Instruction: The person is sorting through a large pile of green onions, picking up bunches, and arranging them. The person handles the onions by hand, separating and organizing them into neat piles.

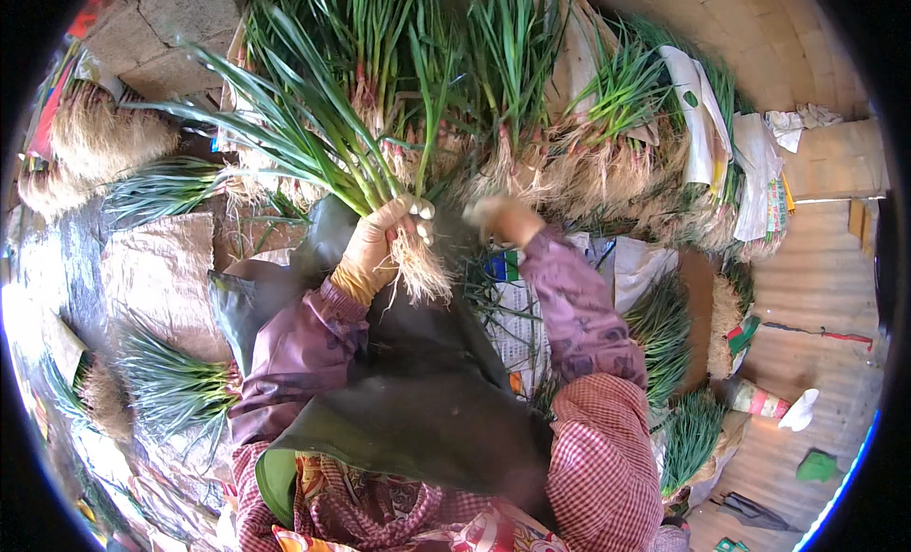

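Note:
My left hand (372, 246), in a pale yellow glove, is closed around a bunch of spring onions (334, 153) just above the roots. The long green leaves fan up and to the left, and the stringy pale roots (421, 271) hang below my fingers. To the right of the bunch, apart from it, is my right hand (503, 220). Motion smears its fingers, so whether they hold anything cannot be made out. Beyond both hands stands a thick row of spring onions (512, 54), leaves away from me and roots toward me.
A dark apron (418, 400) covers my lap. Loose spring onions (180, 381) lie at the left, with more bunches (693, 438) at the right. Paper-wrapped bundles (697, 115) stand far right. A cardboard sheet (159, 277) lies left, and a corrugated surface (816, 286) runs along the right.

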The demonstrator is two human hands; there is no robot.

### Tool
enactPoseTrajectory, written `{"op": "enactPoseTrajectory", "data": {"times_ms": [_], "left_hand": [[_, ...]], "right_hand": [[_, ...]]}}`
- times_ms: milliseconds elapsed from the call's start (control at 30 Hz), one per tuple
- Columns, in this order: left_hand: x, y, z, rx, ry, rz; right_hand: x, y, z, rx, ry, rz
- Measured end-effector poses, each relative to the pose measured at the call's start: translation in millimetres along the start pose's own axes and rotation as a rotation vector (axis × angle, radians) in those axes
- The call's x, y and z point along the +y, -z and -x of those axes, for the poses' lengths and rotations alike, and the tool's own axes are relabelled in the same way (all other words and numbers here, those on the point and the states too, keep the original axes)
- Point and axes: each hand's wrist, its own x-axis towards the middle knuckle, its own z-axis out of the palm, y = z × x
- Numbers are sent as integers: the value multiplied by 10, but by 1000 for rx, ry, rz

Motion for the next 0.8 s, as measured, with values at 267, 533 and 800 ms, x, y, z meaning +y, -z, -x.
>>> {"op": "enactPoseTrajectory", "data": {"times_ms": [267,533,800], "left_hand": [[-56,-53,-19,81,-14,26],[-83,-85,10,93,117,42],[-194,294,-111,201,81,-249]], "right_hand": [[-772,409,-9,180,-147,-1255],[-400,-278,161,-86,-258,-326],[-496,820,-240,395,-216,-1795]]}}
